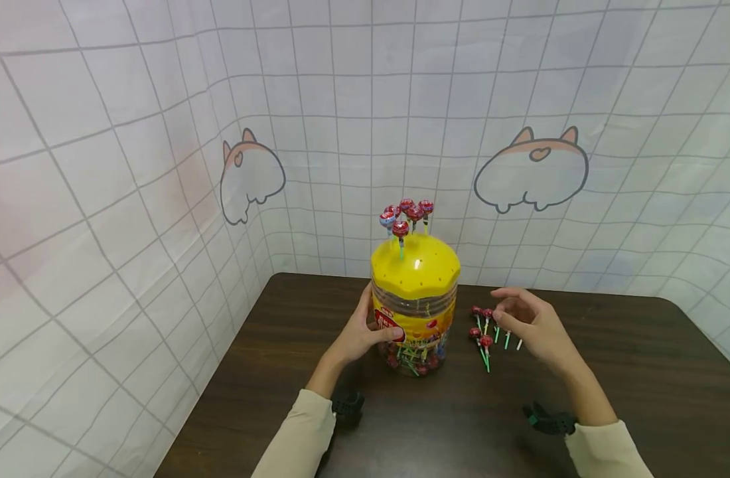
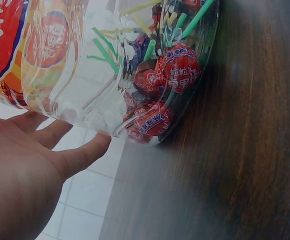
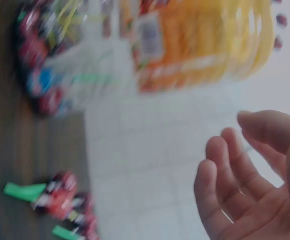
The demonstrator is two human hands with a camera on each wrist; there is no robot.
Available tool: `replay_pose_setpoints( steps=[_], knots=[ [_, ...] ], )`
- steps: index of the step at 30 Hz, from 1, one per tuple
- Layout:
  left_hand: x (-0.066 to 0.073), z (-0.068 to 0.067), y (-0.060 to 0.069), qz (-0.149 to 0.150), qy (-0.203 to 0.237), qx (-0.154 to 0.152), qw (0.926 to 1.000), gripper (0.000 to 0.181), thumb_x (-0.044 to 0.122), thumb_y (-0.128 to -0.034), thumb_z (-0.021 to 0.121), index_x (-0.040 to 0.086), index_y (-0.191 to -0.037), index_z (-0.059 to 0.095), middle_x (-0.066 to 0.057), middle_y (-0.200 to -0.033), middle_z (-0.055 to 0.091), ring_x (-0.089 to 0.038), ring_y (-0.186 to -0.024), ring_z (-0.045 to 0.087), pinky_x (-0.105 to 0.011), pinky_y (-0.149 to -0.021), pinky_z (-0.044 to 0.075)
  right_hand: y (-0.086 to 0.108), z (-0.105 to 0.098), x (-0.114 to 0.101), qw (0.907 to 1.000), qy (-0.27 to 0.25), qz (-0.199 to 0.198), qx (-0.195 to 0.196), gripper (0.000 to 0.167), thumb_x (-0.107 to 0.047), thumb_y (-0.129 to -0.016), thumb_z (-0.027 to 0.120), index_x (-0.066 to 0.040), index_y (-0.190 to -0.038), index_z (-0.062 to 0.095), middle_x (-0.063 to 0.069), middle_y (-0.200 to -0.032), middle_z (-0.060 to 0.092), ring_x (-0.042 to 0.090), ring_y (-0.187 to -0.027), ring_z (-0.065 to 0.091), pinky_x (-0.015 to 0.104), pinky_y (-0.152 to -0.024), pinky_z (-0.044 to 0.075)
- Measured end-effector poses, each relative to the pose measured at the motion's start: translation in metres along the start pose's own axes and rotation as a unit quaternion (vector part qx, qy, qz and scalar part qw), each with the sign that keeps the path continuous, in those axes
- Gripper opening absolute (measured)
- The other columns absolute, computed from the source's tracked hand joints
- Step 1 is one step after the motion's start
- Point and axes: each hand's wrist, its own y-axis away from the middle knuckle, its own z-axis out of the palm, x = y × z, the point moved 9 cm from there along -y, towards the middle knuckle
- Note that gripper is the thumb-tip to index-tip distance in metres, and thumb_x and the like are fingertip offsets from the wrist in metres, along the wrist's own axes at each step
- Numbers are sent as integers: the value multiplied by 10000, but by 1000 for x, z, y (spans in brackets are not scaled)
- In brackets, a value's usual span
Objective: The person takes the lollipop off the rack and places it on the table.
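Note:
A clear plastic lollipop jar (image 1: 417, 305) with a yellow lid (image 1: 421, 269) stands upright on the table. Several wrapped lollipops (image 1: 400, 229) are stuck by their sticks in the lid's top. More lollipops (image 2: 182, 67) lie inside, seen through the jar's wall in the left wrist view. My left hand (image 1: 360, 335) holds the jar's left side, thumb across the front label and fingers round the side. To the right of the jar, my right hand (image 1: 535, 328) hovers near loose lollipops (image 1: 486, 340), hiding part of them. In the right wrist view, nothing lies between its loosely bent fingers.
The dark wooden table (image 1: 460, 425) ends at a white curtain (image 1: 419, 79) with a grey grid and cartoon animal prints behind the jar. Each wrist wears a black strap (image 1: 550, 421).

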Motion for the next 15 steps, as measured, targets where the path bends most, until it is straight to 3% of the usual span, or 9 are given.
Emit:
replay_pose_setpoints(
  steps=[8,15],
  knots=[
    [-3,0,-1,-62,28,10,10000,1045,518,-856,799,492,-1601,67,14,-1599,350,-254,-1411,445,-559,-1108,471,-8,7,-61,9967,-333,-503,535,292,-120,-1015,644,-68,-1302,618,-14,-1052,674,84,-928,666,164,-827,561],
    [-6,0,-2,-42,115,15,9999,1040,472,-867,806,485,-1603,72,10,-1600,353,-261,-1418,445,-548,-1101,481,-44,11,-97,9938,-224,-693,843,284,-175,-1016,648,-66,-1278,624,15,-1067,659,54,-948,639,141,-811,544]
  ],
)
